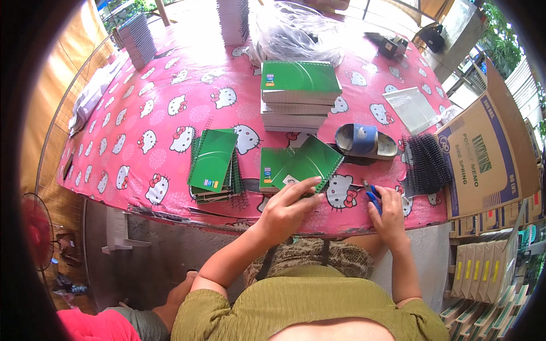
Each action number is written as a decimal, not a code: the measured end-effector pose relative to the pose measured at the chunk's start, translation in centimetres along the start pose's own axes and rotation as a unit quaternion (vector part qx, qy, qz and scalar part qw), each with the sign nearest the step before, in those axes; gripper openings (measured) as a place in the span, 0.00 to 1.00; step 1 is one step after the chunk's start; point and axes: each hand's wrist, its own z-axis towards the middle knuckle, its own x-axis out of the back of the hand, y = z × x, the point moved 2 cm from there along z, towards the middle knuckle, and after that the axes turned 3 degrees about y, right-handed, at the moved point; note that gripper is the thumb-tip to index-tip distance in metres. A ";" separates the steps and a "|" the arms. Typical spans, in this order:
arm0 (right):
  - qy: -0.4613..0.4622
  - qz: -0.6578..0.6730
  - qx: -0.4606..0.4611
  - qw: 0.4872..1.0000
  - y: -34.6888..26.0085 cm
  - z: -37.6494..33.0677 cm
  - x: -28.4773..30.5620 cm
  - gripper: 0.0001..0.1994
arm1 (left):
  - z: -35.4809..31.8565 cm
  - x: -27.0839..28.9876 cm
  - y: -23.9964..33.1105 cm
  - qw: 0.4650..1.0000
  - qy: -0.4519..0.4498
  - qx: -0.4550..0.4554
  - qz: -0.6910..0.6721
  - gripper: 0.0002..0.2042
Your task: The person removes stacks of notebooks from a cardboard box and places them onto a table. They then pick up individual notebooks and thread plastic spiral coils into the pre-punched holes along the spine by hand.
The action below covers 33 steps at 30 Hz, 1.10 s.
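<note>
My left hand [290,206] has its fingers closed on the lower corner of a green spiral notebook [313,162], which lies tilted. Partly under it is another green notebook [273,162]. My right hand [389,209] rests at the table's front edge, closed around blue-handled cutting pliers [373,196] whose tip points away from me. To the left sits a small, uneven pile of green spiral notebooks [213,159]. Beyond my hands stands a taller stack of green notebooks [301,79], white page edges facing me.
A blue slipper [364,141] lies right of the notebooks, beside a bundle of black spiral wires [425,165]. An open cardboard box [483,153] stands at the right edge. Clear plastic [296,34] and notebook stacks [136,40] are at the back. Another person's pink sleeve [94,325] shows lower left.
</note>
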 end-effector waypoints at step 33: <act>-0.122 0.450 -0.070 0.882 -6.5 -0.1 1.7 0.21 | 1.5 2.4 0.2 0.979 0.200 0.016 -0.036 0.10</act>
